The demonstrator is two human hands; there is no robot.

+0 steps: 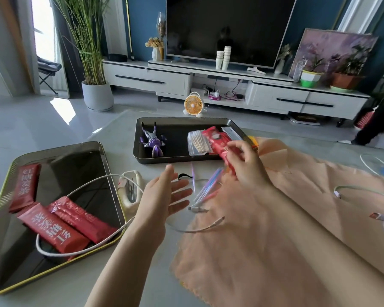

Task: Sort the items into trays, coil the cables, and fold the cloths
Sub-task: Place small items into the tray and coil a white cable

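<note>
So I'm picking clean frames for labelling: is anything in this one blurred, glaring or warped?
Head view: the right hand and the red packet it grips are motion-blurred, the left hand sharper; the window at upper left is blown out and glares on the floor; the wide lens bows the TV cabinet.

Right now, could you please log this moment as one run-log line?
right hand: holds red packet at black tray | left hand: open, empty | peach cloth: unfolded

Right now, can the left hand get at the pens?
Probably yes: the left hand is open and empty beside the pens, and the right hand, holding a packet, sits beyond them.
</note>
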